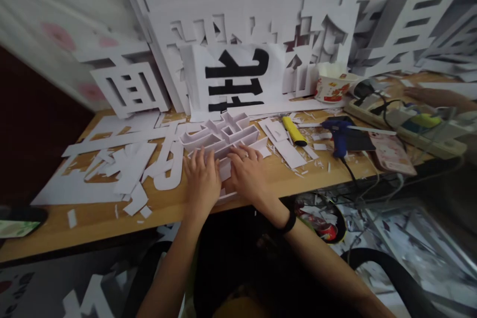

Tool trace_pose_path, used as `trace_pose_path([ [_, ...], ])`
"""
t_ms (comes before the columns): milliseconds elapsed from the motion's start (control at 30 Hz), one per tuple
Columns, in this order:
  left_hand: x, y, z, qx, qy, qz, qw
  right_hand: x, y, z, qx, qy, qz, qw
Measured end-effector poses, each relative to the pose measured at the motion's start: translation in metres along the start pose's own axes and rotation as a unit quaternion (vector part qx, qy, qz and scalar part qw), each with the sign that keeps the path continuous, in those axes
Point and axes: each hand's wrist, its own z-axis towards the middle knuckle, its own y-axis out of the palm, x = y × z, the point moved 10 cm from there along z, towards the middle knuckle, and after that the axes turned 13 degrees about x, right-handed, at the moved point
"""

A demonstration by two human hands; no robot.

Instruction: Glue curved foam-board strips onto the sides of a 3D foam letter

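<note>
A white foam-board letter form (234, 131) with thin upright walls stands on the wooden table (171, 211), close to its front edge. My left hand (202, 179) rests on the near left part of the form, fingers slightly spread. On the near right part lies my right hand (249, 173), its fingers bent over the walls. Both hands touch the form, and neither is wrapped round it. Behind it leans a paper sheet (276, 69) printed with black strokes.
Cut white scraps (128, 171) cover the table's left side. To the right lie a yellow cutter (293, 130), a blue glue gun (339, 136), a phone (391, 151) and a power strip (439, 144). A paper bucket (333, 90) stands behind. Another person's hand (432, 95) is at far right.
</note>
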Motion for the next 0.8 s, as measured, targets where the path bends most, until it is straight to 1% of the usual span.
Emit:
trace_pose_path([
  [167, -0.003, 0.002, -0.001, -0.007, -0.014, -0.009, 1.000, 0.007, 0.002, 0.000, 0.005, 0.025, 0.023, 0.999],
  [333, -0.003, 0.002, 0.001, -0.014, -0.025, -0.008, 1.000, 0.003, 0.010, -0.001, -0.024, 0.017, 0.007, 1.000],
  [400, -0.004, 0.003, 0.002, -0.011, -0.028, -0.016, 0.999, 0.002, 0.012, -0.001, -0.026, 0.011, 0.004, 1.000],
  [467, -0.006, 0.000, 0.002, 0.004, -0.036, -0.043, 0.998, 0.003, 0.012, -0.002, -0.020, 0.006, 0.002, 1.000],
  [533, -0.009, -0.008, 0.003, 0.039, -0.047, -0.099, 0.993, 0.003, 0.013, -0.002, -0.011, 0.000, 0.000, 1.000],
  [633, -0.017, -0.031, 0.003, 0.100, -0.059, -0.168, 0.979, 0.003, 0.014, -0.003, -0.005, -0.007, -0.008, 1.000],
  [733, -0.024, -0.046, 0.003, 0.127, -0.066, -0.154, 0.978, 0.002, 0.014, -0.003, -0.007, -0.014, -0.019, 1.000],
  [800, -0.027, -0.046, 0.003, 0.121, -0.069, -0.132, 0.981, 0.001, 0.013, -0.003, -0.011, -0.018, -0.022, 1.000],
])
